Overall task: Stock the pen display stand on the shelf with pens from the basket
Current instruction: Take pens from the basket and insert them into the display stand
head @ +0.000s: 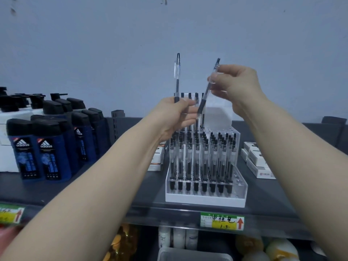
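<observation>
Spare pen point(177, 76) stands gripped in the left hand point(176, 119) (probably reserve); right hand point(239, 85) pinches second pen point(204, 97), angled toward the stand point(206, 199)

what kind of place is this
Most likely a shop or small supermarket: a handwritten price label on the shelf edge, rows of identical shower gel bottles, and a clear pen display stand full of pens.

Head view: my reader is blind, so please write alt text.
The left hand holds an upright pen, the right hand a tilted pen, above a mostly full stand on a shelf. Bottles stand left of it, boxes right.
</observation>
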`<state>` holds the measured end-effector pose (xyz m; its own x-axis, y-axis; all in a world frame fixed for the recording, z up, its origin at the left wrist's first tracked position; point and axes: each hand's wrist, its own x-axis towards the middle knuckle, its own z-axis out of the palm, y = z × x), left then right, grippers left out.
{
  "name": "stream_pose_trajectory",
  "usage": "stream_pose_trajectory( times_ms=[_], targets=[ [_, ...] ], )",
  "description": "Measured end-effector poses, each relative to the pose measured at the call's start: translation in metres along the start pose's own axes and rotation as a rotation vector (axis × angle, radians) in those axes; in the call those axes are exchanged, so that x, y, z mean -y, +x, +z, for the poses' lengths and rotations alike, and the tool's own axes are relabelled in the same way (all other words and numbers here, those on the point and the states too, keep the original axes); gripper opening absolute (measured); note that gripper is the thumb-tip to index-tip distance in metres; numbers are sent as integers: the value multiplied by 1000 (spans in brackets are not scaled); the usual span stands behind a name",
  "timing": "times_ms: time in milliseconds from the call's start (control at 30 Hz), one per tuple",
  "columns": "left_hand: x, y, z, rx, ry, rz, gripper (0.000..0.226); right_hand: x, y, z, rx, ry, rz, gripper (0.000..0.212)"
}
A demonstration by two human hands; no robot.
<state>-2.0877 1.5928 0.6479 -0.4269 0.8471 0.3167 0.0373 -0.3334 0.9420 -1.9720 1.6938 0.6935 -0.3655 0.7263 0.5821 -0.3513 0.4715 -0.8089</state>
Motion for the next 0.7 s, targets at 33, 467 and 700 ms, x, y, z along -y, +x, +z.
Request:
stream_pose_trajectory(
  times_ms=[33, 467, 700],
  targets=[
    [1, 2, -3, -42, 39, 1, 23, -3, 4, -2, -30, -34, -33, 18],
    [11, 4, -3, -43, 123, -2, 19, -58, 14, -2, -14, -333, -62, 19],
    [14, 5, -3, -23, 151, -8, 20, -72, 9, -4, 27, -415, -60, 22]
  ],
)
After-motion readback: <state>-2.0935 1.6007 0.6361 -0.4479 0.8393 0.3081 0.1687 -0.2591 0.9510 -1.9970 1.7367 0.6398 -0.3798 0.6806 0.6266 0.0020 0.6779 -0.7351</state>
